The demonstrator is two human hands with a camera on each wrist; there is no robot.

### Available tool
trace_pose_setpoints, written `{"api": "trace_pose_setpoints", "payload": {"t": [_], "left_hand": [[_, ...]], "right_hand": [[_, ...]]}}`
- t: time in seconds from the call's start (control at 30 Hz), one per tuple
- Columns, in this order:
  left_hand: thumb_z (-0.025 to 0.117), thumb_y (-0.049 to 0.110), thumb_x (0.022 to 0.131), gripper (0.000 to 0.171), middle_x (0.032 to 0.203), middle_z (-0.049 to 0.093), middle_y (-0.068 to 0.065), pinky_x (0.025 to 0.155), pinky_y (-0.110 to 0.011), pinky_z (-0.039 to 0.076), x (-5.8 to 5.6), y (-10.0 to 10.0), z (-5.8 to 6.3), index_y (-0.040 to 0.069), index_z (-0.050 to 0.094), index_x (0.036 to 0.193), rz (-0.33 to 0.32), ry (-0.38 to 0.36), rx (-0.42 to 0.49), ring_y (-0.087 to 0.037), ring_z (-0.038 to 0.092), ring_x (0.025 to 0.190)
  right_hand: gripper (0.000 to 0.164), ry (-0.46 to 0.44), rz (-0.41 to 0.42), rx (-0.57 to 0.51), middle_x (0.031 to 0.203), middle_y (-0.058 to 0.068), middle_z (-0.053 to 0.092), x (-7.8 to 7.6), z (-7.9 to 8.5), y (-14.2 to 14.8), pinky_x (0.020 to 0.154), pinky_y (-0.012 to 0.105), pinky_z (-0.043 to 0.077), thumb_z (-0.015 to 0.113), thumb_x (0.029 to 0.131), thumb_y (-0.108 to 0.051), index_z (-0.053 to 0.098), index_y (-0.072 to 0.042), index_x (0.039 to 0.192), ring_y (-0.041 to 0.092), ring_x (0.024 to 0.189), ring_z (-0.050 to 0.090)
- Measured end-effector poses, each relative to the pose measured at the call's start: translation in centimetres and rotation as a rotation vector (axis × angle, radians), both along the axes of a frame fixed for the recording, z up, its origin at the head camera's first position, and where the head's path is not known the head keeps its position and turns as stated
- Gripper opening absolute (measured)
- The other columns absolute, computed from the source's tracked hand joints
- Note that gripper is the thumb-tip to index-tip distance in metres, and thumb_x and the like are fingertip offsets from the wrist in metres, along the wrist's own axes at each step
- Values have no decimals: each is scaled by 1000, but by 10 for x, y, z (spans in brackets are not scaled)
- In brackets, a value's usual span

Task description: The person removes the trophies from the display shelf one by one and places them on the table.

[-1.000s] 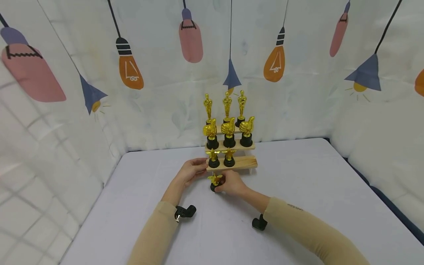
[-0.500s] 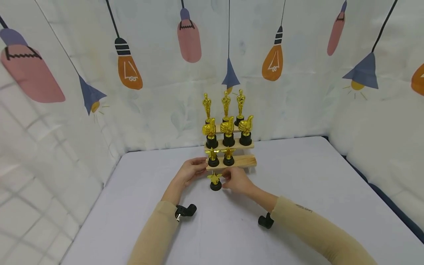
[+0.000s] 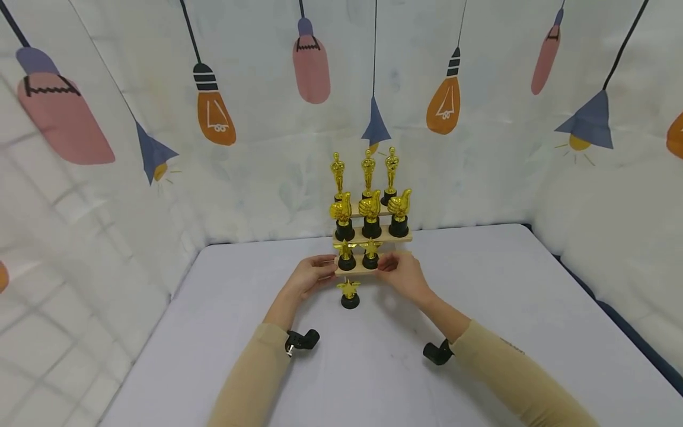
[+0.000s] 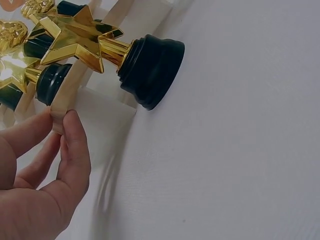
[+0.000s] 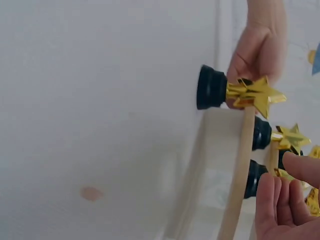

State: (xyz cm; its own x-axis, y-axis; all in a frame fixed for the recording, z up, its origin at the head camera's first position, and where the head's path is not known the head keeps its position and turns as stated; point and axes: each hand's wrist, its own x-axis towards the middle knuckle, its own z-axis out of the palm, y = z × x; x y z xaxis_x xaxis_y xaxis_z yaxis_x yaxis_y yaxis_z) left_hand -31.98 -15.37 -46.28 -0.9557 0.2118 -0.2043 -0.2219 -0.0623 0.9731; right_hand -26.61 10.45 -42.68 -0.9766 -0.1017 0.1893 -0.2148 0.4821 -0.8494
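Note:
My left hand pinches the left end of the lowest wooden shelf board of a tiered display rack, thumb and fingers on either face. Two gold star trophies with black bases stand on that board, a left one and a middle one. My right hand is at the right side of the middle one, fingertips right at its base, thumb and fingers apart. A third star trophy stands upright on the table in front of the rack, touched by neither hand.
Higher on the rack stand several gold trophies: thumbs-up ones on the middle tier and figure ones on the top tier. A white cloth covers the table. A printed curtain hangs behind it.
My right hand has let go of the front star trophy and moved up and right to the middle one on the lowest board. My left hand keeps its place at the board's end.

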Motion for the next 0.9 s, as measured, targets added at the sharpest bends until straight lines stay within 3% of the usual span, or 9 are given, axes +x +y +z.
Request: {"api": "trace_pose_setpoints", "payload": {"t": [0.3, 0.73, 0.9], "left_hand": [[65, 0, 100, 43, 130, 61, -21, 93, -35, 57, -1, 3, 2, -6, 55, 142, 13, -17, 8, -19, 67, 98], [66, -1, 99, 44, 131, 61, -21, 90, -34, 58, -1, 6, 0, -5, 56, 141, 25, -34, 19, -21, 68, 99], [67, -1, 98, 44, 131, 60, -20, 90, -34, 58, 0, 6, 0, -4, 57, 141, 46, -28, 30, -21, 68, 100]], "right_hand": [[46, -34, -29, -60, 113, 16, 67, -17, 10, 7, 85, 38, 57, 86, 85, -8, 64, 4, 124, 28, 102, 65], [48, -103, -21, -15, 118, 17, 66, -30, -3, 3, 95, 44, 54, 87, 84, -10, 63, 4, 124, 33, 111, 63], [49, -73, -8, 20, 119, 18, 66, -34, -6, 0, 95, 44, 54, 86, 86, -15, 63, 4, 125, 32, 111, 63]]}}
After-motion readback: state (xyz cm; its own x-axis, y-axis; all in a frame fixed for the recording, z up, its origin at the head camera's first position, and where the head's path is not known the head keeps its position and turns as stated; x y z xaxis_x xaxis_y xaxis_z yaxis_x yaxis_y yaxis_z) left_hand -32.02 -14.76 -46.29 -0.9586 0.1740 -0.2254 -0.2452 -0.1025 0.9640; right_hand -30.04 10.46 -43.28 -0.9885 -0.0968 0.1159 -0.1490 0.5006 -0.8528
